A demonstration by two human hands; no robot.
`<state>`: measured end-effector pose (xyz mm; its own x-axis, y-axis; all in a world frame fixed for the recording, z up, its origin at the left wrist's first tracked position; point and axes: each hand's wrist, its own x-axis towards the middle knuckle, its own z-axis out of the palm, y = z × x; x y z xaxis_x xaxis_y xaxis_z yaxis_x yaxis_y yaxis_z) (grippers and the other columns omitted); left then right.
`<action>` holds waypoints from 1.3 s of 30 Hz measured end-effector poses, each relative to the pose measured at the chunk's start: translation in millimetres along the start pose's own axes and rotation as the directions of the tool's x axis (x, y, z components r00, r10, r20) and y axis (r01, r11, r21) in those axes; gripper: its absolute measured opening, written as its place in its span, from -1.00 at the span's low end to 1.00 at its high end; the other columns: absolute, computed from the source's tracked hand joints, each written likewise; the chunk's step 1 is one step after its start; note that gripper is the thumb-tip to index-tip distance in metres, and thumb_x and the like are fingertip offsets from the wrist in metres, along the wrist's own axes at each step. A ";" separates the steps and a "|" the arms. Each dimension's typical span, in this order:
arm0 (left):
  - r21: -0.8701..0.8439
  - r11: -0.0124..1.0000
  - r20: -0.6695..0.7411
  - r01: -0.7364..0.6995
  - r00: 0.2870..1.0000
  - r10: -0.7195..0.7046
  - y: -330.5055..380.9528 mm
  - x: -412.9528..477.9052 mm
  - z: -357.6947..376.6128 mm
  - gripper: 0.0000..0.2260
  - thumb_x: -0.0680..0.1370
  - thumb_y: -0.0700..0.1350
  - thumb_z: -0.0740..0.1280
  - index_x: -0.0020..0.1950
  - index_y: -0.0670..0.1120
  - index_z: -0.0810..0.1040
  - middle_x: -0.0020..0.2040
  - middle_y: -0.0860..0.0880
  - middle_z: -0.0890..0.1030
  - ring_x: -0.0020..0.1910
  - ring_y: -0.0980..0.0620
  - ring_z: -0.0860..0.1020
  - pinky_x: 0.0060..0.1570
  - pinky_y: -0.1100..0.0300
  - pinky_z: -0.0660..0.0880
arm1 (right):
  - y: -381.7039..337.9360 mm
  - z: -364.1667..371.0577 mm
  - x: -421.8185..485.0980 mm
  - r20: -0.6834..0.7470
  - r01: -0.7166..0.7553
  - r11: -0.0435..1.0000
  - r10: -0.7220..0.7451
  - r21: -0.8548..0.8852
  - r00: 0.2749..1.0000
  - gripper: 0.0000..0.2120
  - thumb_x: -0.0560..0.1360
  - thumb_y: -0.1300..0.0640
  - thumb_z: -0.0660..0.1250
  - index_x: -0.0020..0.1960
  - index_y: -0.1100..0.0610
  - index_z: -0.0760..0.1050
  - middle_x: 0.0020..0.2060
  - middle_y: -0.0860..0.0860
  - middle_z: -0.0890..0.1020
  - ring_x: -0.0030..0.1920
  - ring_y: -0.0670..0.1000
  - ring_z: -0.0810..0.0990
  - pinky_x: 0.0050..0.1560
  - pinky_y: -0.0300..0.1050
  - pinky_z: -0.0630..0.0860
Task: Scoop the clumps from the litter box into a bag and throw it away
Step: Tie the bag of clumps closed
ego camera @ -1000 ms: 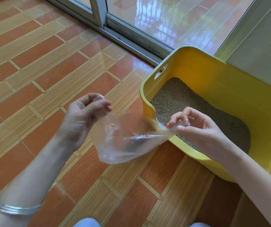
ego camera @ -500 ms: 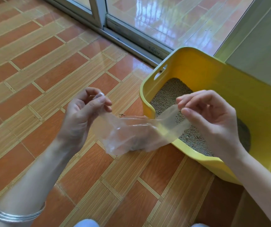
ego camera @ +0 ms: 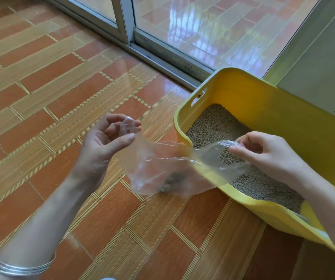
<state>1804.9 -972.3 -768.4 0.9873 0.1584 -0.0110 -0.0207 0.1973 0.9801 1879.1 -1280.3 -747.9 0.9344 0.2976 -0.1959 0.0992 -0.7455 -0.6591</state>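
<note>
A clear plastic bag (ego camera: 162, 166) hangs stretched between my two hands, over the near left corner of the yellow litter box (ego camera: 273, 110). My left hand (ego camera: 106, 144) pinches one edge of the bag between thumb and fingers, above the floor tiles. My right hand (ego camera: 267, 154) pinches the opposite edge, above the grey-brown litter (ego camera: 213, 124) inside the box. A small dark mass shows through the bottom of the bag. No scoop is in sight.
Orange and tan floor tiles (ego camera: 51, 98) spread to the left and front. A sliding glass door with a metal track (ego camera: 162, 51) runs behind the box. A pale wall or cabinet (ego camera: 324, 67) stands right behind the box.
My right hand has dropped lower over the litter while holding the bag's edge. My left hand stayed nearly in place, and the bag hangs more slack and wider between them.
</note>
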 end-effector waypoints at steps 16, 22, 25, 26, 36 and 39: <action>0.136 0.987 0.175 0.084 0.979 -0.107 -3.2 -8.3 24.3 -0.90 0.52 -0.07 0.29 -0.07 0.07 0.61 -0.44 0.05 0.44 -0.50 0.11 0.34 -0.42 0.35 0.39 | -27.0 48.9 -15.5 0.168 0.111 0.626 -0.369 0.772 0.914 -0.66 0.51 0.19 0.28 0.28 0.04 0.43 -0.03 0.10 0.49 -0.20 -0.02 0.56 0.11 -0.02 0.51; 0.110 0.967 0.196 0.230 0.949 -0.248 -15.4 -13.6 36.9 -0.87 0.57 -0.05 0.23 -0.05 0.03 0.58 -0.43 0.06 0.43 -0.45 0.16 0.32 -0.43 0.39 0.28 | -19.3 68.3 -18.1 0.168 -0.022 0.670 -0.154 0.742 0.974 -0.78 0.53 0.33 0.22 0.15 0.16 0.43 -0.30 0.01 0.56 -0.45 -0.08 0.38 -0.25 -0.23 0.47; 0.004 0.943 0.251 0.333 0.912 -0.324 -20.9 -18.0 45.7 -0.89 0.51 -0.09 0.23 0.00 0.04 0.51 -0.45 0.03 0.42 -0.45 0.14 0.36 -0.41 0.35 0.32 | -22.7 76.9 -20.3 0.109 -0.012 0.645 -0.111 0.764 0.988 -0.82 0.48 0.30 0.30 0.03 0.19 0.36 -0.27 0.13 0.58 -0.47 -0.08 0.46 -0.35 -0.26 0.46; -0.061 0.913 0.272 0.403 0.887 -0.374 -22.6 -19.3 48.5 -0.84 0.48 -0.11 0.25 0.06 0.00 0.47 -0.45 0.01 0.42 -0.46 0.14 0.38 -0.41 0.36 0.35 | -23.5 79.5 -20.6 0.079 0.005 0.653 -0.099 0.757 0.992 -0.81 0.46 0.29 0.33 -0.02 0.17 0.34 -0.28 0.13 0.58 -0.47 -0.06 0.48 -0.38 -0.26 0.46; -0.017 0.849 0.330 0.528 0.805 -0.493 -29.5 -24.7 60.0 -0.75 0.45 -0.11 0.33 0.08 -0.18 0.47 -0.31 -0.05 0.47 -0.39 0.15 0.40 -0.28 0.27 0.32 | -30.5 86.7 -24.4 0.001 0.252 0.856 -0.283 0.451 0.959 -0.69 0.46 0.32 0.35 -0.12 -0.07 0.33 -0.31 -0.05 0.58 -0.45 0.03 0.49 -0.33 -0.07 0.48; -0.078 0.822 0.298 0.565 0.800 -0.521 -31.3 -24.5 61.3 -0.83 0.49 -0.12 0.28 -0.01 -0.21 0.46 -0.41 0.00 0.44 -0.42 0.15 0.36 -0.28 0.27 0.28 | -28.7 84.0 -21.5 0.071 0.262 0.842 -0.332 0.472 0.940 -0.74 0.42 0.27 0.32 -0.07 -0.08 0.38 -0.29 -0.07 0.55 -0.37 0.06 0.53 -0.26 -0.06 0.48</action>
<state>1791.0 -1041.7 -786.7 0.8474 -0.2641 -0.4607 0.5280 0.3272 0.7836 1827.5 -1215.2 -785.8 0.8214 0.5701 -0.0169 0.1663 -0.2679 -0.9490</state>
